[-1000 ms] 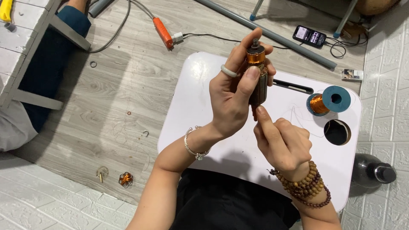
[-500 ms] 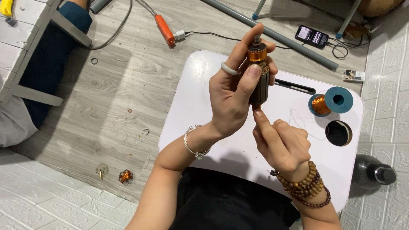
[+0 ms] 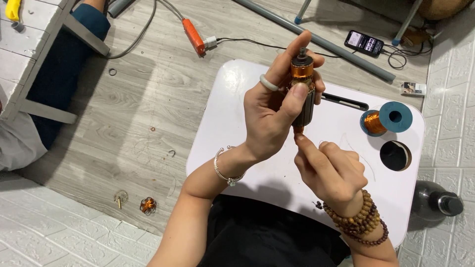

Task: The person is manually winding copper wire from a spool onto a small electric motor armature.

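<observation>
Left hand (image 3: 269, 116) raised, gripping a motor armature (image 3: 303, 94) upright
Right hand (image 3: 330, 170) just below, fingers curled, index fingertip (image 3: 300, 140) touching the armature's lower end

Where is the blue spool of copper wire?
The spool lies on the white table's far right side, just above the round hole.
</observation>
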